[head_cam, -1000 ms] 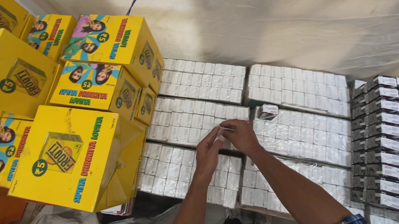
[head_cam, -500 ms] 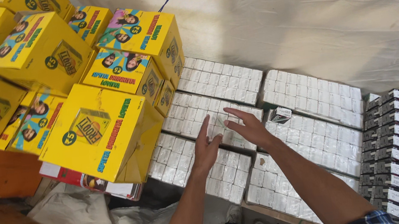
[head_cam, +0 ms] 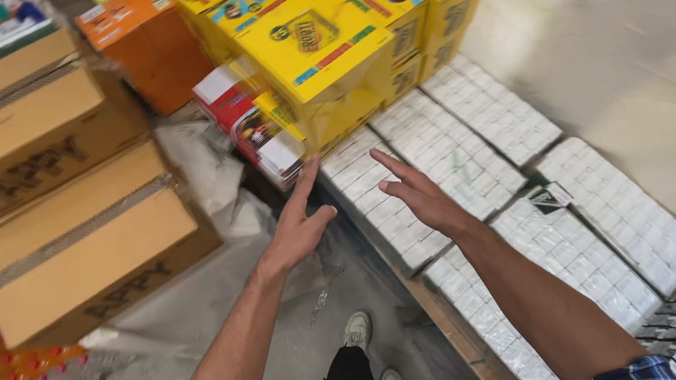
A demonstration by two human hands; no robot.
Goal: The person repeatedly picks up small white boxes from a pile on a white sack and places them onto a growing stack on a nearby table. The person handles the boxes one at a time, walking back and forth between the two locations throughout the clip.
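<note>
We hold both hands empty, fingers spread: left hand [head_cam: 297, 226], right hand [head_cam: 419, 196] over white carton packs [head_cam: 389, 200]. Yellow boxes [head_cam: 317, 50] at 12 o'clock remain stacked, untouched.

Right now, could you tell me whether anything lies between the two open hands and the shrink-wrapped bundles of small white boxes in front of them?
Nothing visible does. The left hand and right hand hover open, holding nothing, over the near edge of the shrink-wrapped bundles of small white boxes. The stacked yellow cartons stand farther back, beyond the fingertips, not in the gap.
</note>
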